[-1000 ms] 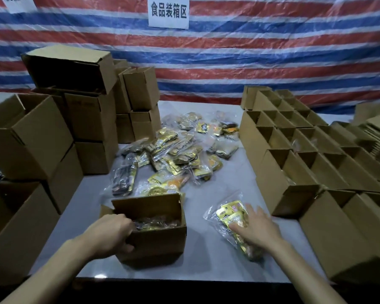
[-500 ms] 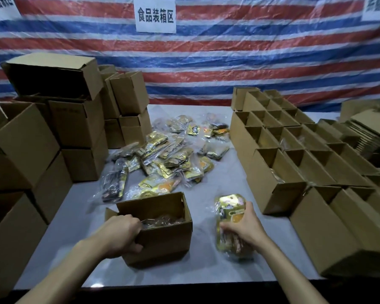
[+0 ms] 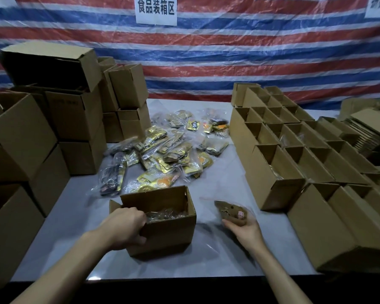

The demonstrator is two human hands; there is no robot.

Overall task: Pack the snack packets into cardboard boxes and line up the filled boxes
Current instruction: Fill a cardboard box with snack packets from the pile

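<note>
Left hand (image 3: 124, 229) is gripping the near-left rim of the open cardboard box (image 3: 162, 235), fingers curling inside over clear-wrapped packets. Right hand (image 3: 244, 231) is holding one snack packet (image 3: 230, 210) palm-up just right of that box, over the table (image 3: 217, 183). The packet is blurred, so the grip is probably a loose cupping. Packet pile (image 3: 169, 150) is lying behind the box. Rows of open boxes (image 3: 272, 178) are sitting right, stacked boxes (image 3: 75, 119) left. Striped tarp (image 3: 206, 51) is hanging behind.

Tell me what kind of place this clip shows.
Probably a makeshift food-packing station: a sign reading 食品装箱区, rows of open cardboard boxes and a heap of snack packets on the table.
</note>
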